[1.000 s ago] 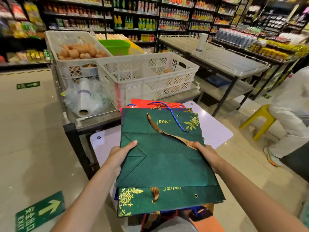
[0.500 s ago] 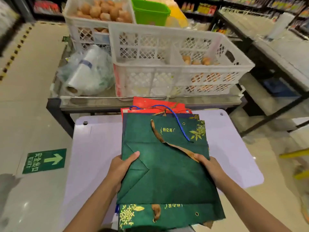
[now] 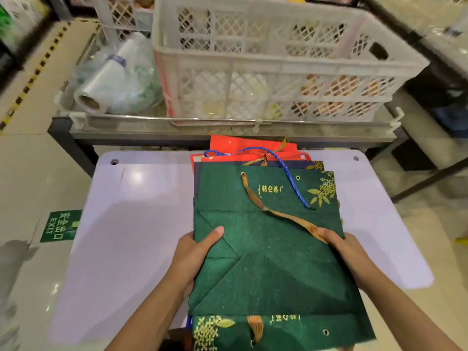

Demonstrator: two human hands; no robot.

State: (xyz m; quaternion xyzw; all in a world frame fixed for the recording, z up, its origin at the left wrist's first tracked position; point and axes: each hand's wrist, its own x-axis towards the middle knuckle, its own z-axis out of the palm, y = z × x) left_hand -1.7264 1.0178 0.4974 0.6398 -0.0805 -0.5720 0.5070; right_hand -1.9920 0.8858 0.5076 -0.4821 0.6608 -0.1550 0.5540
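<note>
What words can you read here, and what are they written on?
"EXIT": green sticker on the floor.
"安全出口": the same sticker.
Gold characters on the top dark green paper gift bag: too blurred to read.
Gold characters on the green paper bag beneath it: upside down, unreadable.

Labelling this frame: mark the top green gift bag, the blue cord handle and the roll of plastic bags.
green gift bag (image 3: 268, 252), head view, middle of its flat face
blue cord handle (image 3: 291, 181), head view, cord crossing the green bag
roll of plastic bags (image 3: 105, 81), head view, its side
</note>
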